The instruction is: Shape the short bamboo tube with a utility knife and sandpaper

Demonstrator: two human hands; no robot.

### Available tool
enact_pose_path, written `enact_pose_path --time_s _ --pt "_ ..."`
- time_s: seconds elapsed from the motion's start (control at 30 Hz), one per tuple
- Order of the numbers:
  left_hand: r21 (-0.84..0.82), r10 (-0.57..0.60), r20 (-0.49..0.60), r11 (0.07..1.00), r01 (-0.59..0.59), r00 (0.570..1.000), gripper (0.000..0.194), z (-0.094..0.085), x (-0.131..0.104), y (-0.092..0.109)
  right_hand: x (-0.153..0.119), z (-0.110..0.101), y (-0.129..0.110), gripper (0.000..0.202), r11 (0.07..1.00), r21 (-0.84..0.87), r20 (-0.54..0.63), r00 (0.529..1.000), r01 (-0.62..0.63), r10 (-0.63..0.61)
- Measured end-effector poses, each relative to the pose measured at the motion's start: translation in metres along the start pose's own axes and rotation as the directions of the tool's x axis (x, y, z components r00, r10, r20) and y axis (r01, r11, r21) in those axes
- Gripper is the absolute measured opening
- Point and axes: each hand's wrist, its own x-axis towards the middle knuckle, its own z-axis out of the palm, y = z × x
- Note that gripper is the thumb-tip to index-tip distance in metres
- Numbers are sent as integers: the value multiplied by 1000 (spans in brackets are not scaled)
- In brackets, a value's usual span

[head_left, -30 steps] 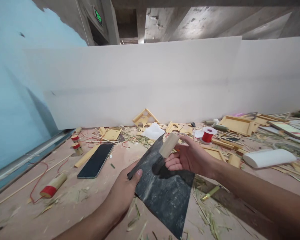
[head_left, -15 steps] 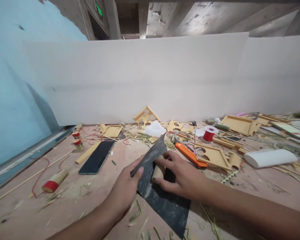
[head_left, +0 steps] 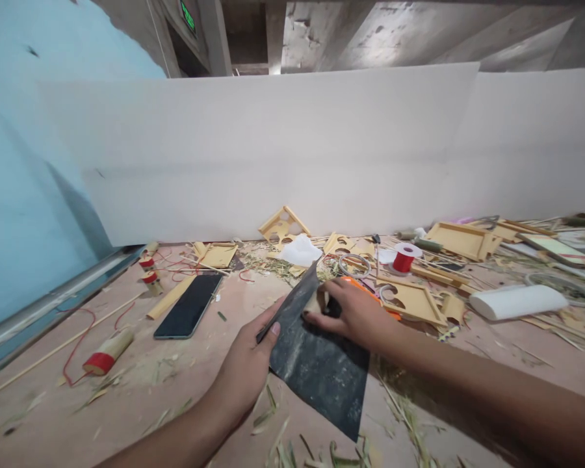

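A black sheet that looks like sandpaper (head_left: 322,370), dusted with pale powder, slants up from the table in the middle. My left hand (head_left: 247,354) pinches its left edge, thumb on top and fingers underneath. Against the sheet's upper part, my right hand (head_left: 353,312) grips a short bamboo tube piece (head_left: 313,303), fingers curled round it. Part of the piece is hidden by those fingers. Behind my right hand, an orange utility knife (head_left: 361,284) is partly covered.
Left of the sheet lies a black phone (head_left: 189,305), with a red-banded bamboo tube (head_left: 108,351) nearer me. Rightward are a red thread spool (head_left: 403,259), a cut wooden panel (head_left: 414,300) and a white roll (head_left: 519,302). Shavings litter the table; a white board (head_left: 273,149) stands behind.
My right hand has slid the bamboo piece up and away along the sheet, baring more of its lower part and covering more of the orange knife. My left hand keeps its hold.
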Motion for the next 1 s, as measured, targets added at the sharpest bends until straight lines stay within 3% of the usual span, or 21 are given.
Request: enact_pose_path --time_s 0.07,0.17,0.33,0.47,0.6,0.67,0.77,0.83,0.9,0.97,1.0 --pt "13 9 -1 1000 -9 1000 58 0 0 0 1 0 2 31 1000 3 -8 1000 15 -15" --pt "17 29 -11 999 -29 1000 58 0 1 -1 0 1 1 31 985 82 43 987 152 -156" --pt "-26 9 -14 1000 -10 1000 63 0 1 -4 -2 2 -5 25 999 19 -19 999 35 -34" --pt "-20 27 17 999 -27 999 61 -1 1 -4 -1 7 -4 36 971 115 48 976 207 -214" --pt "-31 28 39 999 -27 999 57 -1 0 -2 14 -2 21 29 999 -2 -24 999 45 -45" --pt "-33 23 27 999 -23 999 58 -1 0 -1 19 -11 31 30 999 -6 -71 997 31 -31" --pt "-21 32 18 999 -32 999 59 -1 0 0 17 -23 31 37 978 208 -154 988 9 24" --pt "-13 34 18 999 -34 999 59 -1 0 1 15 -28 26 38 832 546 -62 985 -101 161" --pt "0 30 6 1000 -30 1000 59 -2 1 1 15 -29 21 41 483 825 199 950 -295 240" --pt "15 26 -2 1000 -26 1000 59 -2 1 0 17 -29 19 46 132 880 427 882 -456 198" --pt "18 24 -3 1000 -24 1000 59 -3 1 0 17 -29 19 50 24 866 490 856 -500 162"
